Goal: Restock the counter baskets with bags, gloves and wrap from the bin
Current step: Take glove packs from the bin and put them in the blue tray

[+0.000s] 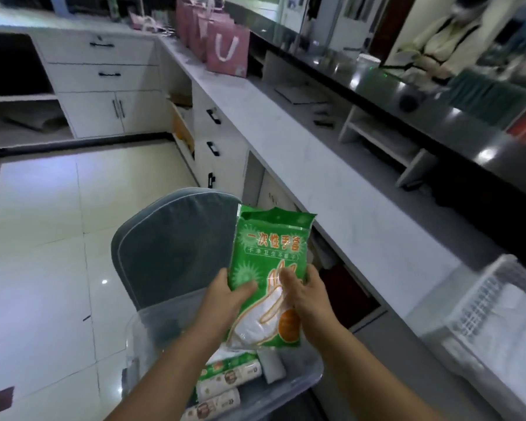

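Bin (301, 381): your forearms cover its middle; the bottom edge cuts it.
Basket (495, 302): blurred; you can't make out its contents.

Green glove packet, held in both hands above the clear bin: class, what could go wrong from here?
1. The green glove packet looks open at the top; if it tips, gloves might spill.
2. The left hand and right hand grip only its lower half, so the floppy top could fold over.
3. The white basket sits off to the right; carrying the packet across could knock the clear bin perched on the chair.
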